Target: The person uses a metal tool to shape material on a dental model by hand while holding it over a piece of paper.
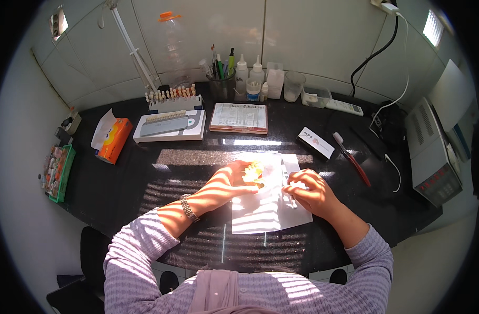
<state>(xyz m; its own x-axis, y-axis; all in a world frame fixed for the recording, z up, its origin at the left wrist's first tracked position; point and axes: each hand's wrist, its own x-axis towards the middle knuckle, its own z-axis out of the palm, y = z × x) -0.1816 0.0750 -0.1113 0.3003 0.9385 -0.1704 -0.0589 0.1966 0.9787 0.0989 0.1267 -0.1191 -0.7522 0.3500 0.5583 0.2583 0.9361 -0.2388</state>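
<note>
My left hand (230,183) holds a yellowish object (253,172), resembling a dental cast, in sunlight over a sheet of white paper (255,220); glare hides its detail. My right hand (315,193), to the right over the paper's edge, has its fingers curled on a small white object (297,186). A slender white item (292,201) shows beneath those fingers; I cannot tell if it is held. Striped sunlight falls across both hands and the sheet.
Beyond the paper lie a small box (315,143), notebook (238,118) and toothbrush (354,165). An orange tissue box (115,144), green tray (64,175), shade-guide rack (171,104) and pen cup (221,86) stand left and behind. A grey appliance (433,157) is at right.
</note>
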